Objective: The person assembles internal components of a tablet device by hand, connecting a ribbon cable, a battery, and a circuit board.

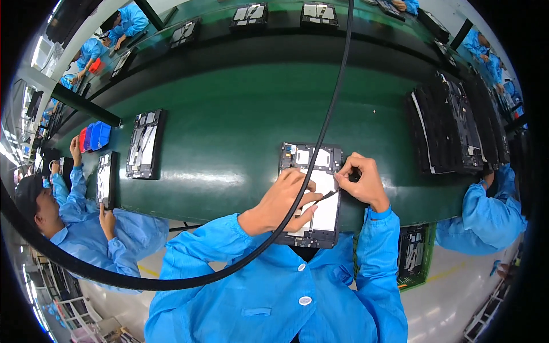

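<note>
An opened tablet [326, 220], with a black frame and large pale panels inside, lies before me at the table's near edge. Over its left side rests my left hand [280, 200], fingers apart, their tips by a thin dark strip [327, 195] that crosses the panels. My right hand [366, 180] is closed in a pinch at the tablet's right edge. Whatever sits between that thumb and forefinger is too small to make out. A black cable [329, 123] hangs close to the camera and hides part of the tablet and of my left hand.
Stacked tablet housings [457, 126] stand at the right of the green table [229, 97]. Another opened tablet [144, 146] lies to the left, near blue and red bins [98, 136]. Co-workers sit on both sides. A green crate [426, 251] is below the right edge.
</note>
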Demonstrator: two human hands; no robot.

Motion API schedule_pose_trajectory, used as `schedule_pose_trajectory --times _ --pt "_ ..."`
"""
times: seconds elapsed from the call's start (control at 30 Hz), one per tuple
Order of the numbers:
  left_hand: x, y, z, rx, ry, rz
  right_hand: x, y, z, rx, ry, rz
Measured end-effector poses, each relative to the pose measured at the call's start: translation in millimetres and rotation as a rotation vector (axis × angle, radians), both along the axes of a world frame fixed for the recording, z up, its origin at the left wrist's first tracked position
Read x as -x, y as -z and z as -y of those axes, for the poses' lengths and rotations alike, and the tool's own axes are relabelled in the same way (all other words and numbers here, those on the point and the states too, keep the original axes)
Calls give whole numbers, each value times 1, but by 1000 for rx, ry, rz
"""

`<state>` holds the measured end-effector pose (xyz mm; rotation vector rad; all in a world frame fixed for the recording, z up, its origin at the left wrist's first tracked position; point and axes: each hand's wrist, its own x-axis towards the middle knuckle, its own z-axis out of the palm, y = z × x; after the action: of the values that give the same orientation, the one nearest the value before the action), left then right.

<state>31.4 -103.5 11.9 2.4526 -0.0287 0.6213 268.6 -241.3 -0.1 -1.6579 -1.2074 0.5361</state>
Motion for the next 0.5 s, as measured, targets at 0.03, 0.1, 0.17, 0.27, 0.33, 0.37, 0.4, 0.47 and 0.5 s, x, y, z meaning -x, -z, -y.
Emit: schedule_pose_trajectory --times 0.03,0.1,0.17,0.27,0.33,0.37,0.4,0.47,0.5 --pt "0 -1 4 7 23 -9 -1 0 2 23 0 -24" --pt "-3 -4 11 57 58 -23 -3 -2 3 58 18 -38" --pt "-4 -8 13 65 49 -82 -4 0 4 89 35 -50" --pt "-12 -5 14 36 15 -124 -6 5 4 97 -18 -78" --pt "-18 -2 13 1 -10 -112 -4 6 1 58 30 -111" --pt "-21 0 12 -34 -17 -60 -3 6 1 58 29 -111" --pt "-24 2 11 -69 -19 -7 -3 6 1 60 28 -116" --pt "-26 4 14 -105 -34 -18 -2 5 2 63 30 -121" --pt "-26 5 14 -142 -55 -30 -1 1 1 70 33 -102"
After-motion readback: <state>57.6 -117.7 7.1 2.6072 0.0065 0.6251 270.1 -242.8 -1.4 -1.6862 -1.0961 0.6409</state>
